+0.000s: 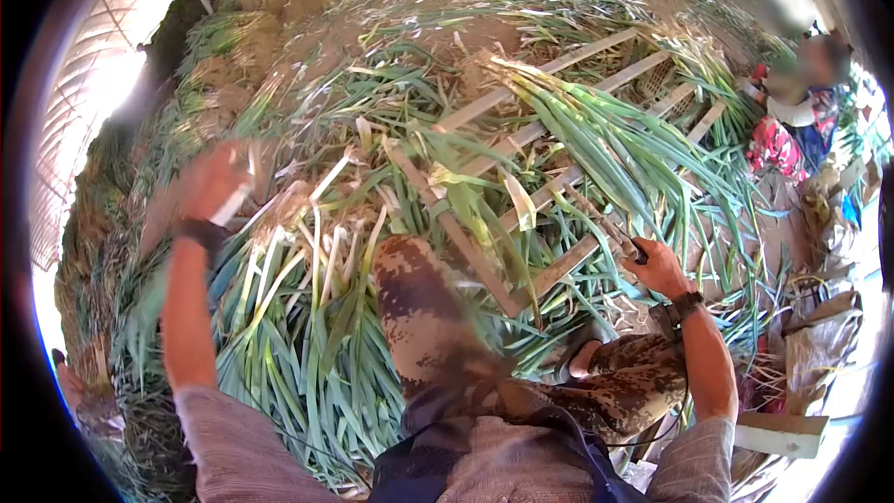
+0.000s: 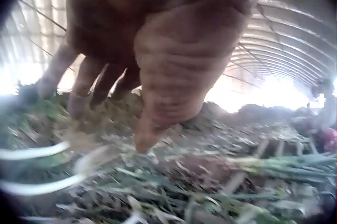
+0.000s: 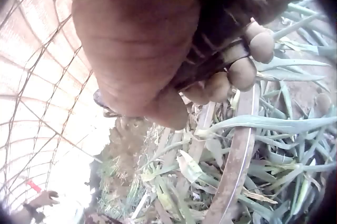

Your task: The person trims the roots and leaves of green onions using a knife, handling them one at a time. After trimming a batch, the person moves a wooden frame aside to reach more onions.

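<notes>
My left hand (image 1: 212,184) is motion-blurred in the head view, above the pale root ends of a pile of long green onions (image 1: 321,354). Its fingers (image 2: 79,90) hang extended and spread in the left wrist view. Pale onion stalks (image 2: 39,187) lie below them, and nothing shows between fingers and thumb. In my right hand (image 1: 659,270), curled fingers (image 3: 242,74) grip a tool by its dark handle (image 3: 202,69). That hand is over the near right side of a wooden slatted frame (image 1: 456,237). The tool's working end is not clear.
A bundle of green onions (image 1: 615,144) lies across the slats. My camouflage-clad knee (image 1: 414,317) rises between the pile and the frame. Another person (image 1: 792,135) sits at the far right. Loose leaves and stalks litter the ground, and wrinkled sacking (image 1: 819,345) lies at the right.
</notes>
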Tool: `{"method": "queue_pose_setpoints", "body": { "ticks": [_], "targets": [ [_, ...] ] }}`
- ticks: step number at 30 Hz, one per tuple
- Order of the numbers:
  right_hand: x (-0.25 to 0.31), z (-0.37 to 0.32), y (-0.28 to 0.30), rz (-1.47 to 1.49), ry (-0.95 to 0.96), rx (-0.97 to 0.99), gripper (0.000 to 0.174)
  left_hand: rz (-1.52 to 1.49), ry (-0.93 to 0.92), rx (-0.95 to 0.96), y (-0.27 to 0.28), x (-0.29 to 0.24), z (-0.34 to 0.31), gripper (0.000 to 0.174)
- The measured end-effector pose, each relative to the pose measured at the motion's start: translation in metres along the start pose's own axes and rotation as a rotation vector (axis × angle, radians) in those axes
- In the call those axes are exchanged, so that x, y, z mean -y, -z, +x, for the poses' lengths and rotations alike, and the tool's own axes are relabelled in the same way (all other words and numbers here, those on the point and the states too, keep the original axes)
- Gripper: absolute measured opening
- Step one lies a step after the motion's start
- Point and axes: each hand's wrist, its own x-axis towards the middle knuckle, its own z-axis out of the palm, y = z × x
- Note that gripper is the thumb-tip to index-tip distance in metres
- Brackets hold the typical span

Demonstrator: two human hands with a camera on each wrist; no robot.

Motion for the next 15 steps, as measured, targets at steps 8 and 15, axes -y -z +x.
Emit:
{"method": "queue_pose_setpoints", "body": {
  "ticks": [8,15],
  "targets": [
    [-0.009,0.009,0.0,0.22,-0.056,-0.115,0.033,0.062,-0.736,0.512,-0.261,-0.233,0.02,0.09],
    [-0.012,0.006,0.008,0.103,-0.045,0.013,0.032,0.225,-0.903,0.7,-0.34,-0.264,0.055,0.111]
  ]
}}
